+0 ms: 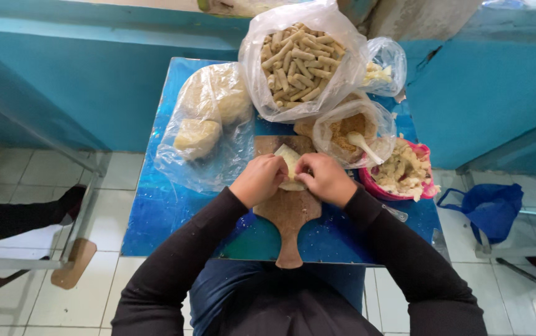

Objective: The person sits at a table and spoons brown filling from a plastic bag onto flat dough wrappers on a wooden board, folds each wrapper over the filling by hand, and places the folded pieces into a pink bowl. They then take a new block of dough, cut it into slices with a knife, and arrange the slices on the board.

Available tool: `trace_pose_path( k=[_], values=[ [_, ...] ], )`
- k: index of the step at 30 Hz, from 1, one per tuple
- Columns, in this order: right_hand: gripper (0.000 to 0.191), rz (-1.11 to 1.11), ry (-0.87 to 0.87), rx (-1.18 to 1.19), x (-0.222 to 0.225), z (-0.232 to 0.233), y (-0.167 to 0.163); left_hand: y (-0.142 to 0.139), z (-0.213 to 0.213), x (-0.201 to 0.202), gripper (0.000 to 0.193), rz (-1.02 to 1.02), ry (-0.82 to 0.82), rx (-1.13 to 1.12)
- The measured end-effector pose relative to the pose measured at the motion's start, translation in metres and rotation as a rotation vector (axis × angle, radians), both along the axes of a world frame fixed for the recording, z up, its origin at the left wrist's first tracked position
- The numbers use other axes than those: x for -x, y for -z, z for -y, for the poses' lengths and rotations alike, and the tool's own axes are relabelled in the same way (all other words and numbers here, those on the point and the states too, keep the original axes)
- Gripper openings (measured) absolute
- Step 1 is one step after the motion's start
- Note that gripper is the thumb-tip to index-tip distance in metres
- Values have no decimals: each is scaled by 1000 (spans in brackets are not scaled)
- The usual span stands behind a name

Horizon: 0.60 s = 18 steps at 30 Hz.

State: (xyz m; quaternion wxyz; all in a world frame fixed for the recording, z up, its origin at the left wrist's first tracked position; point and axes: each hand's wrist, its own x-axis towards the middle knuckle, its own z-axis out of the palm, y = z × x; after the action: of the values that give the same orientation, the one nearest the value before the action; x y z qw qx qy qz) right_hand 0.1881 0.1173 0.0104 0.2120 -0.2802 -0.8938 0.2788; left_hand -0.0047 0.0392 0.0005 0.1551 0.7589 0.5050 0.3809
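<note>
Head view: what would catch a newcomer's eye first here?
Both hands, left hand and right hand, pinch a pale dough sheet over a wooden board at the centre of the blue table. Behind them, a clear bag of rolled sticks towers at the table's far edge.

Both hands (293,179) on dough sheet (290,163)

— How are the arms set?

— Both come forward from the body in long black sleeves, elbows out, forearms angling in so the wrists nearly meet.

— And the left hand (259,179)?

— Knuckles up, fingers curled down and inward, pinching at the tips.

— The right hand (326,178)?

— The same, mirrored: back of the hand upward, fingers bent in toward the left, fingertips close together, just apart.
</note>
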Motion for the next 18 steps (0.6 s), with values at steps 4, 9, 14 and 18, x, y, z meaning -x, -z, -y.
trace_pose_path(
  k=[4,9,14,18],
  values=[
    [11,-7,-55,-257,-6,13,5,10,6,-3,13,-117,-7,-39],
    [11,35,-81,-273,-10,14,5,18,9,-1,8,-121,2,-26],
    [6,-2,-30,-238,-8,10,9,21,7,1,10,-112,-27,11],
    [6,-11,-30,-201,-8,9,8,21,9,2,12,-135,-37,54]
  ],
)
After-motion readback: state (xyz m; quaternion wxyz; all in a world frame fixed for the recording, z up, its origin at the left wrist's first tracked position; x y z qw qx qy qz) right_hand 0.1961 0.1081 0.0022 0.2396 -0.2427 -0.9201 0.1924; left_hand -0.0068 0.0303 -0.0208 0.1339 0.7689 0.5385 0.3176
